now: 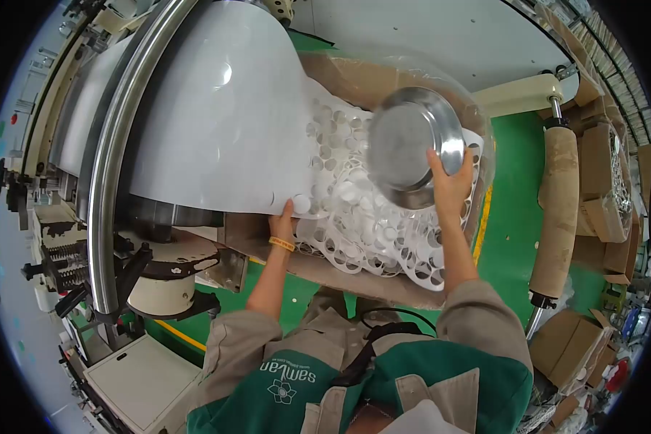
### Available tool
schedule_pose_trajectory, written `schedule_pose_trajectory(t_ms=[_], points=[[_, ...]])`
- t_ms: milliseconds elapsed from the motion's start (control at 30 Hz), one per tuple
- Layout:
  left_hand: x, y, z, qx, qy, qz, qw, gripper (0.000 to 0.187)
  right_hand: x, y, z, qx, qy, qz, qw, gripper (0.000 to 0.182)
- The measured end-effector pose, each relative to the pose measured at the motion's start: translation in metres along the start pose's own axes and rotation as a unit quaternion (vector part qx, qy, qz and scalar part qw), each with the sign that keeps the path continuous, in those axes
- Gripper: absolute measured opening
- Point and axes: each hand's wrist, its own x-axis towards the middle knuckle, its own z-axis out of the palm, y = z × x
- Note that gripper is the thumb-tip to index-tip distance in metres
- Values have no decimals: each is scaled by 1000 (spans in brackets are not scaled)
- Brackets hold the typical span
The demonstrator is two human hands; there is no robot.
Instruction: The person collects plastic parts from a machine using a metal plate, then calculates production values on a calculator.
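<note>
My right hand (453, 184) grips the rim of a round, shallow metal bowl (405, 141), holding it tilted over a large cardboard box (347, 69). My left hand (283, 223) pinches the lower edge of a wide white sheet (224, 123), thumb on top and fingers underneath. Beside that thumb lies a small white disc (300, 204). The sheet comes off the machine and runs into the box, where it turns into punched scrap (343, 249) full of round holes. Several loose white discs (365, 195) lie on the scrap.
A shiny steel roller (108, 188) and the machine frame stand at the left. To the right, a brown-wrapped roller (559, 206) hangs from a cream arm (517, 95). Cardboard cartons (571, 347) are stacked at the far right on the green floor (510, 239).
</note>
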Motion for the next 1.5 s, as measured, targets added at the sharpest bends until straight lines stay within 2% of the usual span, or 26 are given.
schedule_pose_trajectory(t_ms=[100, 167, 200, 300, 400, 500, 533, 567, 633, 667, 700, 733, 767, 833, 867, 933, 1000, 1067, 1167, 1200, 1233, 1267, 1367, 1433, 1467, 1500], points=[[-17, -4, 15, -3, -18, -35, 999, 34, -40, 37, 24, 120, -71, 220, 966, 37], [-21, -16, 12, 46, -23, -56, 997, 36, -90, 136, 44, -179, -59, 55, 981, 43], [-25, -12, 9, 82, -45, -92, 991, 44, -94, 134, 29, -196, -97, 61, 974, 45], [-13, 3, 7, 176, -59, 130, 974, 43, -73, 72, -11, -224, -167, 48, 959, 50], [-20, 44, 22, 116, -82, 88, 986, 49, -53, -37, -65, -228, -121, 72, 963, 48], [-7, 34, 20, 35, -112, 30, 993, 56, -41, -36, -86, -217, -48, 111, 969, 47], [-10, 27, 23, 20, -97, -14, 995, 57, -41, -1, -82, -342, -81, 158, 923, 48], [-14, 21, 28, 7, -81, -56, 995, 58, -52, 59, -75, -349, -94, 171, 916, 52], [-33, 5, 44, 57, -150, -104, 982, 60, -97, 230, -53, -415, -53, 228, 879, 68], [-37, -10, 56, 45, -181, -138, 973, 59, -94, 223, -46, -358, -72, 307, 879, 73], [-81, 21, 97, 22, -183, -95, 978, 54, -79, 228, -32, -345, -73, 286, 891, 72], [-102, 33, 118, -52, -201, -143, 968, 46, -71, 235, -26, -339, -78, 276, 896, 71], [-102, 21, 122, -162, -295, -171, 926, 45, -72, 239, -36, -344, -84, 268, 896, 70], [-112, 32, 139, -251, -374, -231, 862, 44, -45, 246, -52, -349, -148, 243, 893, 67], [-109, 35, 143, -234, -381, -217, 868, 44, -31, 247, -50, -342, -181, 225, 894, 66], [-104, 34, 136, -197, -380, -193, 883, 44, -19, 132, -61, -325, -145, 90, 930, 55], [-69, 2, 107, -191, -297, -179, 918, 42, -3, 48, -80, -368, -154, 124, 909, 49], [-39, -15, 75, -172, -212, -159, 949, 39, 3, -13, -91, -284, -73, 18, 956, 37], [-24, -16, 50, -137, -154, -165, 964, 37, 11, -50, -77, -83, -16, 42, 996, 43], [-27, -16, 52, -119, -149, -176, 966, 37, 9, -51, -57, 128, -2, 80, 989, 45], [-31, -15, 54, -100, -145, -186, 966, 38, 6, -27, -38, 173, 26, 145, 974, 51], [-41, -8, 61, -92, -126, -195, 968, 38, 2, 7, -17, 92, 14, 215, 972, 57], [-30, -35, 43, -1, -88, -189, 978, 34, -73, 145, 54, 185, -80, 342, 918, 63], [-8, -44, -6, 22, -107, -146, 983, 34, -122, 163, 42, -104, -108, 296, 943, 71], [2, -41, -24, 33, -119, -122, 985, 35, -131, 171, 32, -268, -125, 249, 922, 72], [-21, 1, -12, 72, -44, -109, 990, 35, -124, 171, 22, -263, -154, 223, 926, 73]])
